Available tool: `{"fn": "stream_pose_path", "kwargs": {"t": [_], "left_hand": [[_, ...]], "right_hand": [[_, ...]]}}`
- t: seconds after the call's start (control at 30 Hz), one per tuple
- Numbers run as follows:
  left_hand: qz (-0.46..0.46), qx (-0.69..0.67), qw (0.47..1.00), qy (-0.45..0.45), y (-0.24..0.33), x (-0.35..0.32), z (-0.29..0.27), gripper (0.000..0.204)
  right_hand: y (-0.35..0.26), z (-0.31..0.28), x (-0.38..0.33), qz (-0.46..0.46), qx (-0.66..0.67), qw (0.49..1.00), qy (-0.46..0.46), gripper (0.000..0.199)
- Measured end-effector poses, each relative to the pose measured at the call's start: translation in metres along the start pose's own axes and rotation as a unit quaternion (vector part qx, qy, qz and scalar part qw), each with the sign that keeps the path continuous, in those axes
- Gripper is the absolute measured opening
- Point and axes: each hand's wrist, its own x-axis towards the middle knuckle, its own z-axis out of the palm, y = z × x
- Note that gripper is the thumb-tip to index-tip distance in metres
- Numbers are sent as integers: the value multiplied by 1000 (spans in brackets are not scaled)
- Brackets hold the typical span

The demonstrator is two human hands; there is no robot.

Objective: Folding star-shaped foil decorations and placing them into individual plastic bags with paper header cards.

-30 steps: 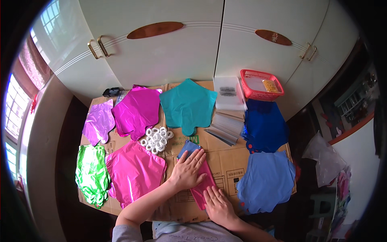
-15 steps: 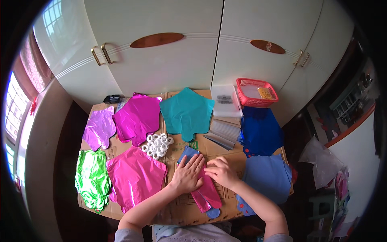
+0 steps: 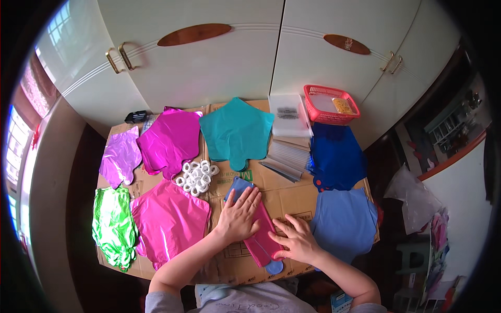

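Note:
A folded bundle of foil balloons, pink (image 3: 259, 251) on top with blue (image 3: 239, 186) showing at both ends, lies slantwise on the cardboard in front of me. My left hand (image 3: 239, 215) rests flat over its upper part, fingers stretched out and together, hiding some of the foil. Along the lower right edge of the bundle, my right hand (image 3: 298, 240) has its fingers spread; the thumb touches the foil near the rounded blue tail. Nothing is gripped in either hand.
Around the cardboard (image 3: 222, 268) lie foil balloon stacks: green (image 3: 112, 221), pink (image 3: 172, 219), magenta (image 3: 169, 135), teal (image 3: 236, 130), dark blue (image 3: 338, 156) and light blue (image 3: 344, 221). White rings (image 3: 195, 177), clear sleeves (image 3: 287, 156) and a red basket (image 3: 329, 117) sit farther off.
My right hand has opened and slid down along the bundle toward its tail. The pink foil now lies in a narrower, straighter strip. My left hand stays pressed on top. The whole view has shifted slightly.

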Motion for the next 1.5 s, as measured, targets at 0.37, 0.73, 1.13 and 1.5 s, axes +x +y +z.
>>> {"fn": "stream_pose_path", "kwargs": {"t": [0.37, 0.73, 1.13, 1.5], "left_hand": [[13, 26, 1000, -9, -8, 5, -9, 83], [-5, 44, 999, 8, -15, 8, -7, 83], [-173, -162, 957, 167, -5, -10, -10, 79], [-247, -375, 893, 39, 7, -44, -6, 67]], "right_hand": [[-21, -8, -15, -38, -49, 998, 10, 44], [-42, -3, 11, -18, -72, 991, 112, 18], [-47, 26, 16, -28, -46, 993, 109, 38], [-46, 33, 20, -19, -44, 991, 123, 39]]}}
